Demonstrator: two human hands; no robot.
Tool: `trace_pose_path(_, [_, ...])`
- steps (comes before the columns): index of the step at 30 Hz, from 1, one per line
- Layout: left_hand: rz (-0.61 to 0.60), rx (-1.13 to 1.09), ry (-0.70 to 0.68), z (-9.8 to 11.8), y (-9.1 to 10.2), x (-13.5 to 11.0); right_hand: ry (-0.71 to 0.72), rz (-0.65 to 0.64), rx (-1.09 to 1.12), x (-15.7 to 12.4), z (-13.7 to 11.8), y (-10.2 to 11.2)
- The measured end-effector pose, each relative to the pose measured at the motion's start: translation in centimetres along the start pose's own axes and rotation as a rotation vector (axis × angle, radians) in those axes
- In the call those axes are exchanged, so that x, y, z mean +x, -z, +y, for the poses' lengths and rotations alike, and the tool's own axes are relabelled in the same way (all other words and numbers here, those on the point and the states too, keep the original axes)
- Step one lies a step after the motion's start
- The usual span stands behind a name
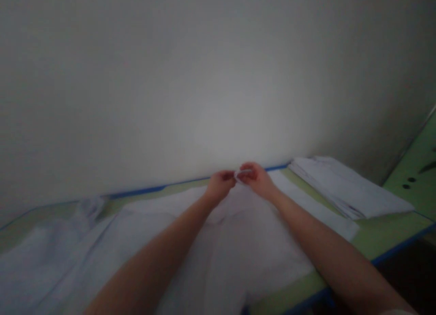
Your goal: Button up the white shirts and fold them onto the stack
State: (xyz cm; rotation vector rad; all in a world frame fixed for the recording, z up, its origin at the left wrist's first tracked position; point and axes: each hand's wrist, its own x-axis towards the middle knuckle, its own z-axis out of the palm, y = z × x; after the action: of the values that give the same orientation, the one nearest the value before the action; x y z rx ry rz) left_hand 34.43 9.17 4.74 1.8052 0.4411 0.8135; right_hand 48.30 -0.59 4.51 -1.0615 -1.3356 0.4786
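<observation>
A large white cloth garment lies spread over a pale green table. At its far edge my left hand is closed, with its fingertips pinching the fabric. Right beside it my right hand also grips the same raised edge, fingers curled round a small fold of cloth. The picture is dim and blurred, so the exact part of the garment between the fingers is hard to make out.
On the right of the table a folded stack of white cloth lies near the wall. A flat white piece sits beside it. More crumpled white fabric spreads left. A green panel with dark holes stands far right.
</observation>
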Motion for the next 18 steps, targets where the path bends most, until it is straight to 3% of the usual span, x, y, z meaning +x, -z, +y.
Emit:
trace_pose_path(2, [0.015, -0.047, 0.038, -0.2, -0.3, 0.0, 0.011, 0.047, -0.063, -0.3, 0.0, -0.3])
trace_pose_path(5, [0.035, -0.057, 0.048, -0.6, -0.7, 0.0, 0.150, 0.132, -0.329, -0.8, -0.8, -0.7])
trace_pose_path(8, [0.046, -0.051, 0.037, -1.0, -0.9, -0.1, 0.272, 0.048, -0.602, -1.1, -1.4, -0.9])
trace_pose_path(13, [0.090, -0.120, 0.048, -1.4, -0.9, -0.1, 0.203, 0.015, -0.731, -0.9, -0.8, -0.8])
trace_pose_path(18, [0.105, -0.219, 0.059, -1.6, -1.1, 0.3, 0.194, 0.149, -0.879, -0.5, -0.5, 0.6])
